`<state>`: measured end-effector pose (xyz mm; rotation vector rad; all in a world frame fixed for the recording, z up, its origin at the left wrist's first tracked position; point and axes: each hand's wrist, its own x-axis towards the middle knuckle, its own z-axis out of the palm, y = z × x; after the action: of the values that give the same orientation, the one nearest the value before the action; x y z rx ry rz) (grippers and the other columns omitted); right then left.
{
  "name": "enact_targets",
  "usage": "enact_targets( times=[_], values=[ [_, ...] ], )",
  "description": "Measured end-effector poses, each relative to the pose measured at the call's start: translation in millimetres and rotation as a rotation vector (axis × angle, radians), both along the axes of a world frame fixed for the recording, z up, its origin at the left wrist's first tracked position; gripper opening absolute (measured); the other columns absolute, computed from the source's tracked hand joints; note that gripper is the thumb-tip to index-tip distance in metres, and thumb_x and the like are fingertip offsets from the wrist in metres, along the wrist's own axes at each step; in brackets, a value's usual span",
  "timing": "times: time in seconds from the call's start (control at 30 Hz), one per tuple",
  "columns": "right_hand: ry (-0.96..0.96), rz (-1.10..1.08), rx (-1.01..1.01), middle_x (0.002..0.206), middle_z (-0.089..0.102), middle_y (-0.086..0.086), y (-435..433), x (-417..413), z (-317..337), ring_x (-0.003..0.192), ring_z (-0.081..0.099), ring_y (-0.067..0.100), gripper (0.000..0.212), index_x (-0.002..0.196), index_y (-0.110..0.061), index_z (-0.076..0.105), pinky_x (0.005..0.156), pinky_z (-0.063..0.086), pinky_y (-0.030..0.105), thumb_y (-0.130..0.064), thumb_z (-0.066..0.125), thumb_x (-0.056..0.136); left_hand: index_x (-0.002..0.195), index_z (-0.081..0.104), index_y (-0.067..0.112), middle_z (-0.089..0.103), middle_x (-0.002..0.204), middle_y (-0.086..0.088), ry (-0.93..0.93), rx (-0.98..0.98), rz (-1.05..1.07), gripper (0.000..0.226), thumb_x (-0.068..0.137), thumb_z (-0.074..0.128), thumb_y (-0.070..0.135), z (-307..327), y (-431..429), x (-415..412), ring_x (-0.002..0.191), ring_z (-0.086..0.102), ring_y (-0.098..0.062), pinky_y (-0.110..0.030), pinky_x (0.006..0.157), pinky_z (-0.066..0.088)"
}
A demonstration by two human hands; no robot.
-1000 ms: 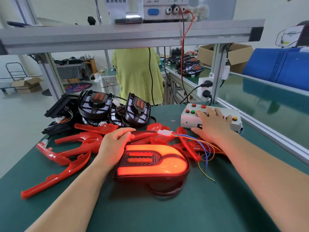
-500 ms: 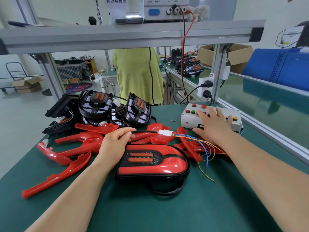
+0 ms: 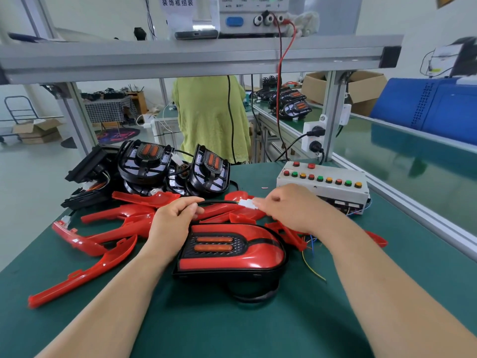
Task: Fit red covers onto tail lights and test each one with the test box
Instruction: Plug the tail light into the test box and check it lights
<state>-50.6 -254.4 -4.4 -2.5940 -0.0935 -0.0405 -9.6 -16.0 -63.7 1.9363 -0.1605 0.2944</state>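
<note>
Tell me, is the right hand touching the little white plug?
Touching. In the head view the right hand pinches one end of the little white plug with its fingertips, and no gap shows.

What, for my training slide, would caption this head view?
Left hand holds the cable, right hand pinches the white connector of an unlit red-covered tail light.

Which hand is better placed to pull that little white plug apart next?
Likely the right hand: its fingertips pinch the white plastic connector, while the left hand grips the black cable leading to it, bracing.
</note>
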Motion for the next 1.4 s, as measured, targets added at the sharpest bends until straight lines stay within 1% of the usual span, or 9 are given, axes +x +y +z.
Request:
enact_targets(
  times=[0.13,0.3,0.47,0.53,0.6,0.73,0.93,1.17,1.4],
  values=[
    [-0.080,-0.019,0.129,0.090,0.074,0.008,10,1,-14,0.085,0.069,0.023,0.040,0.092,-0.007,0.074,0.085,0.055,0.041,-0.043,0.058,0.094,0.093,0.068,0.042,0.073,0.084,0.016,0.013,-0.015,0.015,0.031,0.101,0.052,0.016,-1,1,1,0.087,0.065,-0.002,-0.018,0.070,0.044],
    [-0.200,-0.052,0.231,0.091,0.070,-0.008,8,4,-27,0.083,0.061,0.004,0.023,0.102,-0.019,0.074,0.072,0.044,0.020,-0.037,0.062,0.093,0.093,0.073,0.035,0.074,0.089,0.018,0.011,-0.056,-0.012,0.016,0.098,0.059,0.027,0,2,1,0.087,0.066,0.003,-0.019,0.080,0.045],
    [-0.247,0.011,0.298,0.084,0.071,-0.016,8,1,-35,0.080,0.061,-0.009,0.019,0.101,-0.021,0.077,0.067,0.039,0.005,-0.031,0.064,0.092,0.079,0.067,0.011,0.057,0.069,0.004,-0.047,-0.005,0.020,0.039,0.095,0.058,0.045,3,5,1,0.064,0.049,-0.007,-0.030,0.069,0.043],
    [-0.252,0.020,0.303,0.090,0.072,-0.017,10,-2,-35,0.085,0.062,-0.010,0.021,0.106,-0.022,0.076,0.073,0.040,0.003,-0.031,0.065,0.092,0.078,0.068,0.020,0.061,0.070,0.014,-0.085,0.032,0.028,0.029,0.094,0.060,0.043,5,4,-2,0.065,0.052,-0.001,-0.025,0.070,0.043],
    [-0.269,0.029,0.318,0.100,0.073,-0.014,13,-4,-34,0.094,0.063,-0.004,0.024,0.111,-0.024,0.075,0.084,0.045,0.012,-0.032,0.067,0.090,0.091,0.071,0.035,0.069,0.088,0.022,-0.138,0.080,0.013,0.009,0.093,0.064,0.038,9,1,-7,0.084,0.059,0.005,-0.018,0.078,0.043],
    [-0.322,0.041,0.292,0.103,0.072,-0.014,23,-9,-34,0.096,0.063,0.000,0.026,0.113,-0.026,0.074,0.089,0.048,0.021,-0.034,0.069,0.089,0.108,0.070,0.039,0.063,0.106,0.028,-0.285,0.273,-0.099,0.018,0.091,0.065,0.038,15,-6,-17,0.110,0.052,0.009,-0.007,0.089,0.036],
    [-0.336,0.092,0.299,0.100,0.073,-0.010,27,-13,-35,0.094,0.064,0.006,0.023,0.110,-0.024,0.074,0.090,0.050,0.032,-0.032,0.070,0.089,0.114,0.069,0.038,0.064,0.111,0.021,-0.246,0.326,-0.252,0.023,0.091,0.066,0.035,17,-8,-21,0.112,0.053,0.009,-0.006,0.093,0.036],
    [-0.328,0.141,0.328,0.099,0.070,-0.014,27,-13,-36,0.095,0.060,-0.001,0.025,0.112,-0.024,0.074,0.083,0.043,0.010,-0.030,0.072,0.088,0.106,0.069,0.053,0.067,0.109,0.020,-0.208,0.277,-0.320,0.024,0.083,0.064,0.051,17,-8,-18,0.113,0.054,0.004,-0.017,0.096,0.037],
    [-0.327,0.162,0.368,0.099,0.071,-0.014,28,-14,-37,0.094,0.060,-0.005,0.024,0.108,-0.023,0.075,0.080,0.041,0.005,-0.033,0.075,0.086,0.093,0.067,0.063,0.066,0.099,0.024,-0.224,0.268,-0.335,0.018,0.079,0.062,0.054,16,-7,-14,0.105,0.056,0.000,-0.021,0.090,0.039]
  ],
)
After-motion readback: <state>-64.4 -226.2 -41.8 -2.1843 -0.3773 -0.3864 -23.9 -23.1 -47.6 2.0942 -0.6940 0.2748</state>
